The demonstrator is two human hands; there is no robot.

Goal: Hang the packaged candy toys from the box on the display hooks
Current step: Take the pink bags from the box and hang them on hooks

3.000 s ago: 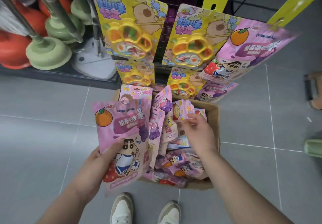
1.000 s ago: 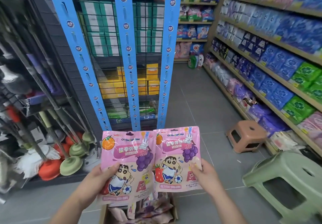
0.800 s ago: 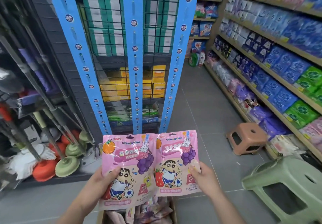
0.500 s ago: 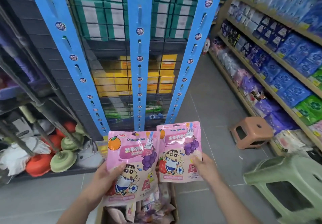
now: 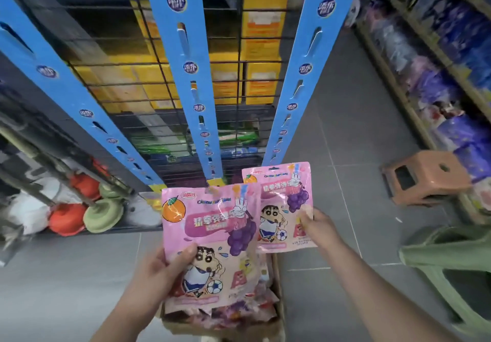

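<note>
- Two pink candy packets are being held up above the box. The left packet (image 5: 210, 238) is sitting lower and closer to the camera, and its right edge is overlapping the left edge of the right packet (image 5: 283, 203).
- Both packets are standing upright, long axis vertical, printed face toward the camera and hang-hole end uppermost.
- The left hand (image 5: 156, 275) is gripping its packet at the lower left corner, with the thumb pressing on the front. The right hand (image 5: 320, 228) is pinching its packet by the right edge.
- The box (image 5: 279, 312) is sitting on the floor directly under the hands, with more pink packets (image 5: 239, 312) lying heaped inside it.
- The blue display strips are rising ahead of and above the hands. In this view the middle strip (image 5: 191, 76) is ending just over the left packet's top edge, and the right strip (image 5: 305, 70) is ending just over the right packet's top.
- The next move is probably turning on that line-up. With each hang hole pointing up at a strip, the packets are needing to travel up and forward, not to be turned.
- The right hand is reaching further forward, so its packet looks likelier to go first.
- The hooks themselves are showing only as blurred slots along the strips.
- A wire grid (image 5: 260, 118) is standing behind the strips, plungers (image 5: 103, 215) are resting at the left, and a brown stool (image 5: 425, 179) is sitting at the right.
</note>
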